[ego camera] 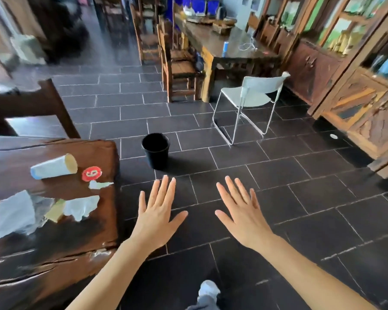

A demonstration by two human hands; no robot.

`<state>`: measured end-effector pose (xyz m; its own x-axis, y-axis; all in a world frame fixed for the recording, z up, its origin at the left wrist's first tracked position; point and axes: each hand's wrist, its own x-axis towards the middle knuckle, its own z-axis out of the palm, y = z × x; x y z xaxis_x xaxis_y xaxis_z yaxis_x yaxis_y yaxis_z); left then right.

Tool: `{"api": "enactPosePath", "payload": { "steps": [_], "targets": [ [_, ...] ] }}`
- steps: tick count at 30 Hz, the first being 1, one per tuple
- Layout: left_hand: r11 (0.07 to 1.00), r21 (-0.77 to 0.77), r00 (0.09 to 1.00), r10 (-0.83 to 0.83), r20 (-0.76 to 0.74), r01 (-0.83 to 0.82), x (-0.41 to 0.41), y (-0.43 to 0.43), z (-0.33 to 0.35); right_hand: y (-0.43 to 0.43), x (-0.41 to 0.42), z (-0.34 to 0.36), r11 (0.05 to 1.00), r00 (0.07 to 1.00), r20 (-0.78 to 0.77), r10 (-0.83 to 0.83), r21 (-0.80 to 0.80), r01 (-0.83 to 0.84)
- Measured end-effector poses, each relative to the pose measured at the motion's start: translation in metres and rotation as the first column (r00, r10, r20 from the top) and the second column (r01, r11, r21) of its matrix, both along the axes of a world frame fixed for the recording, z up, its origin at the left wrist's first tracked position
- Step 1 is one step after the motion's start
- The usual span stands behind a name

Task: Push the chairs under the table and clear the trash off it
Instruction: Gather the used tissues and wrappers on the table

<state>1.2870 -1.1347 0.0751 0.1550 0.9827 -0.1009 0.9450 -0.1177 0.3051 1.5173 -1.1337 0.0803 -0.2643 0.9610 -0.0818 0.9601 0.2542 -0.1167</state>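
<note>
Paper cup (54, 167) on its side near the right end of the surface (54, 253), open mouth toward the far corner. Just beside the mouth, a round red lid (91, 173) (white marking on it, unreadable). Next to that a small torn scrap (99, 185), right at the edge. Closer in, a loose row: crumpled white paper (16, 217), a yellowish scrap (55, 210), a white tissue (81, 208), overlapping or nearly so. Surface itself dark wood, cracked along the grain.

Dark wooden chair (31, 101) at the far side of the surface, seat showing between its back and the surface edge. Black bucket (155, 151) upright on the tiled floor (300, 220), just off the surface's far right corner. White chair (251, 97) with a thin metal frame well apart from the surface, alone on the floor near the end of a long table (222, 41) further back. Wooden chairs (177, 70) lined along that table's left side. Cabinet (356, 86) with glass doors against the right wall.

Left hand (157, 215) and right hand (244, 215) held out over the floor, palms down, fingers straight and spread wide, nothing held. Left hand just right of the surface's edge, right hand beside it, a gap between the thumbs. Grey shoe (208, 289) at the bottom edge of the view.
</note>
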Motion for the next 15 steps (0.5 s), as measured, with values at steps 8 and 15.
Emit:
{"api": "enactPosePath", "payload": {
  "steps": [8, 15],
  "targets": [
    [0.895, -0.121, 0.898, 0.437, 0.053, -0.429, -0.036, 0.06, -0.01, 0.18, -0.085, 0.011, 0.902, 0.905, -0.056, 0.421, -0.079, -0.425],
    [0.645, -0.228, 0.662, 0.75, 0.001, -0.73, -0.143, 0.087, -0.038, 0.254, -0.222, -0.026, 0.704, 0.72, -0.151, 0.677, -0.153, -0.694]
  ]
}}
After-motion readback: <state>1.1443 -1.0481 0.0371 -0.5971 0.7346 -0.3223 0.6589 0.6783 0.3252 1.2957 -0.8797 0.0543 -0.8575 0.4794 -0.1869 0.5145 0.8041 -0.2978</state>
